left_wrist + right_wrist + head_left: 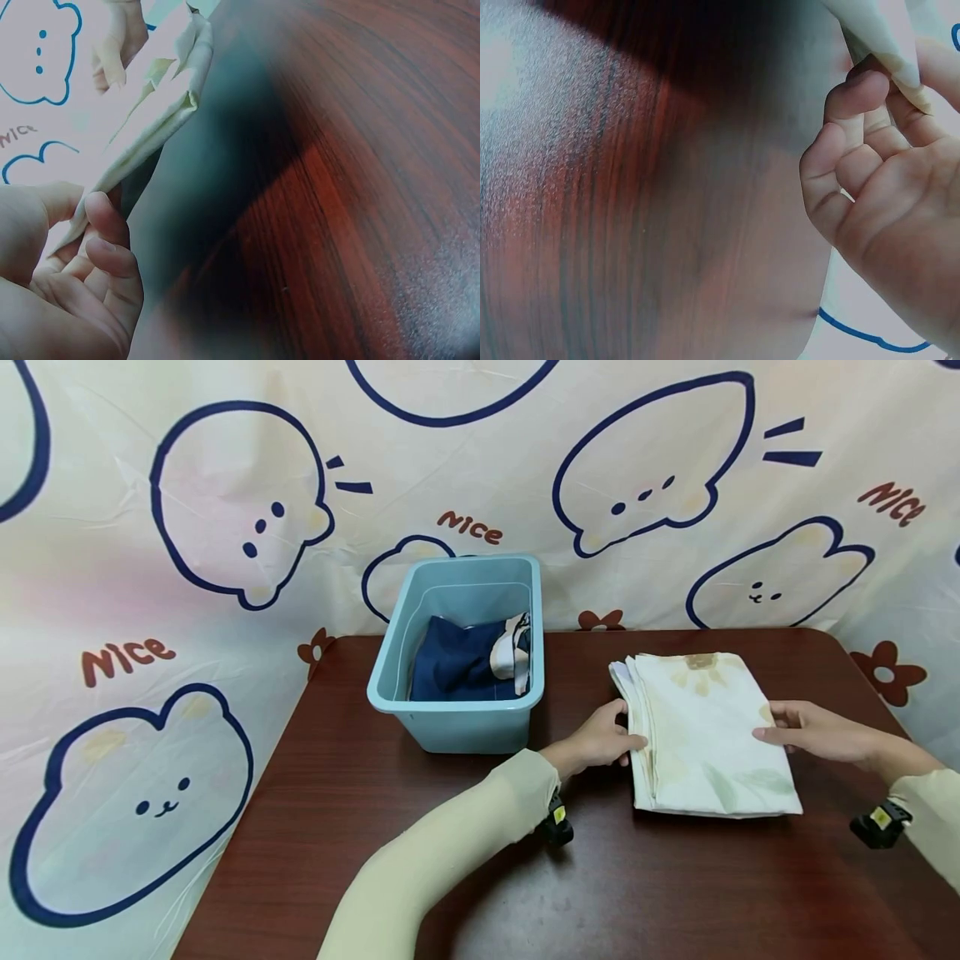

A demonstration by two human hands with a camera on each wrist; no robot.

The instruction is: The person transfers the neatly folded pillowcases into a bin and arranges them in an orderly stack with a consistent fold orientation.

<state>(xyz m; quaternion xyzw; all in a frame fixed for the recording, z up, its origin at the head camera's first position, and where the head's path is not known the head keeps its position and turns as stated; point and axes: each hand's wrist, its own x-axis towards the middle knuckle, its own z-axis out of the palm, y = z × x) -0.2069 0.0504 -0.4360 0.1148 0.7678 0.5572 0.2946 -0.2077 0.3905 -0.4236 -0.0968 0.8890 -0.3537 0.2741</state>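
Observation:
A folded white cloth [708, 735] with pale flower and leaf prints is held above the right part of the table. On its left edge, where several layers show, my left hand [600, 737] pinches it between thumb and curled fingers. My right hand [813, 731] grips the opposite edge, thumb on top. The left wrist view shows the cloth [150, 112] raised off the tabletop, its folded layers running from the left hand [82, 277]. In the right wrist view a cloth corner [885, 45] sits between the thumb and curled fingers of the right hand [900, 187].
A light blue plastic bin [465, 727] stands at the back of the table, left of the cloth. Inside lies dark blue fabric [457, 656] with a patterned light part [510, 656]. The brown wooden table [300, 827] meets a printed curtain [450, 460] behind.

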